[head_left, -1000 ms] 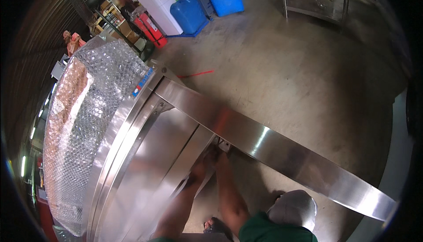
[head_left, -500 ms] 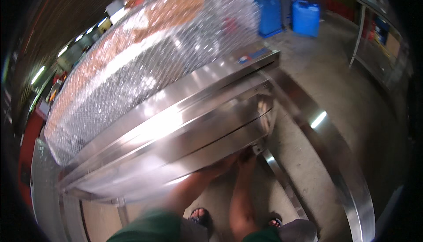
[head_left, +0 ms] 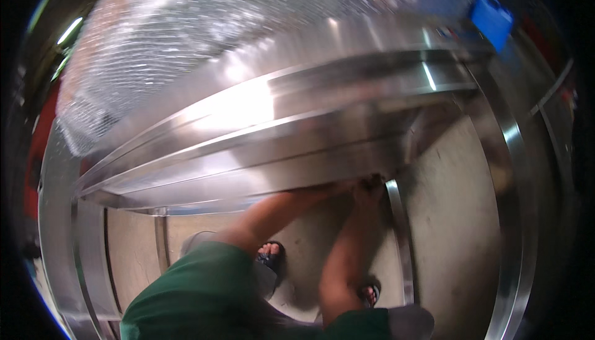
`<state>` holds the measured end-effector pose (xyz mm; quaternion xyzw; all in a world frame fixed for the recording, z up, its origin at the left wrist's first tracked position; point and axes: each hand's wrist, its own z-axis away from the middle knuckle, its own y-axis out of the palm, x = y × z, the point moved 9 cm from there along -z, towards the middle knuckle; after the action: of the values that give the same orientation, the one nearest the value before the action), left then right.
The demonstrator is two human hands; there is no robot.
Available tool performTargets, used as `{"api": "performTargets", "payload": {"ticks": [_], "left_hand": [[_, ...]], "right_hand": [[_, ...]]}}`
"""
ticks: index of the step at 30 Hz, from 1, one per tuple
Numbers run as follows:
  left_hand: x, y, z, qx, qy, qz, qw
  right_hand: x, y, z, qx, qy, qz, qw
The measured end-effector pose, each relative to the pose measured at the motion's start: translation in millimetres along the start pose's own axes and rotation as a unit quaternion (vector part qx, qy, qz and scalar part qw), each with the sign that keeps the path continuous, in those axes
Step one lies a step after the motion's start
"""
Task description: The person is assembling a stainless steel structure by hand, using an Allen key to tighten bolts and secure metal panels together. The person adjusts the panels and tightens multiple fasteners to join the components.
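Reaching in side by side with the left hand (head_left: 344,186) and the right hand (head_left: 370,190), working at the lower edge of the steel panel (head_left: 291,163) near its right end. Not being able to tell, in this shadow and blur, whether clenching, grasping or letting go.

Viewing the panel lying more level than half a second ago, and seeing the blue container (head_left: 493,19) farther right; keeping both hands at the same edge. Probably shifting only stance or head angle, and continuing the work at that one spot.

Looking at the panel: hanging below the rim of the steel table (head_left: 347,46), running lengthwise, shining smooth silver, showing a long dark seam. Catching white glare just above it.

Going outward: noting bubble wrap (head_left: 248,15) covering the tabletop load, a steel leg (head_left: 515,173) curving at right, sandalled feet (head_left: 269,253) standing below on the bare floor (head_left: 449,173).
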<state>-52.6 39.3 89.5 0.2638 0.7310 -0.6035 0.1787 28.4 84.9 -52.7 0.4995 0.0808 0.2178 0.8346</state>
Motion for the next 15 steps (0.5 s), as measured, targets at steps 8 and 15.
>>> {"api": "performTargets", "payload": {"ticks": [8,15], "left_hand": [[36.0,17.1,3.3,0.012,0.033,-0.025,0.999],[23.6,22.4,-12.3,0.012,0.007,0.202,0.979]], "right_hand": [[-8.2,8.2,6.9,-0.052,0.003,-0.029,0.998],[-5.5,26.0,16.6,-0.01,0.027,-0.101,0.995]]}}
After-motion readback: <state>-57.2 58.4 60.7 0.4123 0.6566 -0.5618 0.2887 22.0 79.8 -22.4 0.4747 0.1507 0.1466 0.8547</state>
